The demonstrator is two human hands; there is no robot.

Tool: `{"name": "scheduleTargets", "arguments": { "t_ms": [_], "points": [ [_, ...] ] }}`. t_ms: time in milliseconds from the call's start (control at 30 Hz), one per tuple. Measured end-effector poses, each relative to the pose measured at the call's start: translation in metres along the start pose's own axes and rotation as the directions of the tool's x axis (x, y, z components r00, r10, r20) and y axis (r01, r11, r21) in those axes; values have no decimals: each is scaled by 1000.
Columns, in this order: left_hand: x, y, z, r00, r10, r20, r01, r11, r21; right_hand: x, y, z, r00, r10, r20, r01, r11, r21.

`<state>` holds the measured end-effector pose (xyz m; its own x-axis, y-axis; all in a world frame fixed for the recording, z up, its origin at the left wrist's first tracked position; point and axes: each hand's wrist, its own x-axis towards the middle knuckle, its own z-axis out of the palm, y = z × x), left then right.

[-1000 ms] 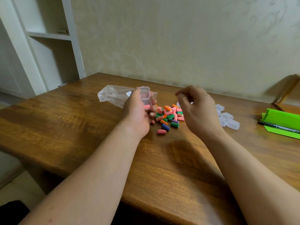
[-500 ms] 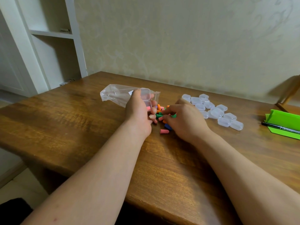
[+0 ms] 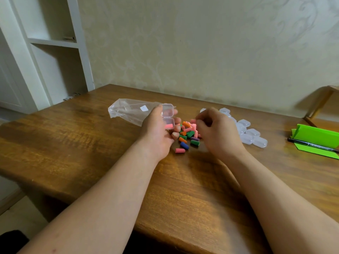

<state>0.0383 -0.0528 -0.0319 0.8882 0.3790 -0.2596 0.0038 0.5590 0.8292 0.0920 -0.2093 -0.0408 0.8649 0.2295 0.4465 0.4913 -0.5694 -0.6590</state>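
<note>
L hand (image 3: pixel 157 131): fingers + thumb wrapped round small clear case (image 3: pixel 167 116), lid up, held just above table (image 3: pixel 73 143), left of centre.
Case contents: one pink plug (image 3: pixel 169 126) in lower half.
R hand (image 3: pixel 218 132): fingers curled over right side of earplug pile (image 3: pixel 189 134); blurred, can't tell if pinching a plug.
Pile: mixed colours, on table btwn both hands; lone pink one (image 3: pixel 180 150) at near edge.
Empty cases (image 3: pixel 251 136): cluster right of R hand.
Plastic bag (image 3: pixel 128 110): far left of L hand, flat on table.
Green sheet (image 3: pixel 315 134) w/ black pen (image 3: pixel 311 144): far right.
</note>
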Motion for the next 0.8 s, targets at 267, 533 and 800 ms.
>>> {"name": "scheduleTargets", "arguments": {
  "t_ms": [267,533,800],
  "points": [
    [-10,-4,5,978,-72,194,48,991,124,6,-2,-17,991,82,-106,-49,957,286],
    [-6,-7,4,946,-135,294,86,981,173,-8,-20,-2,992,-127,15,123,979,163],
    [-10,-5,5,934,-102,343,51,987,154,-9,-14,-2,990,-128,65,122,989,86]
  ]
}}
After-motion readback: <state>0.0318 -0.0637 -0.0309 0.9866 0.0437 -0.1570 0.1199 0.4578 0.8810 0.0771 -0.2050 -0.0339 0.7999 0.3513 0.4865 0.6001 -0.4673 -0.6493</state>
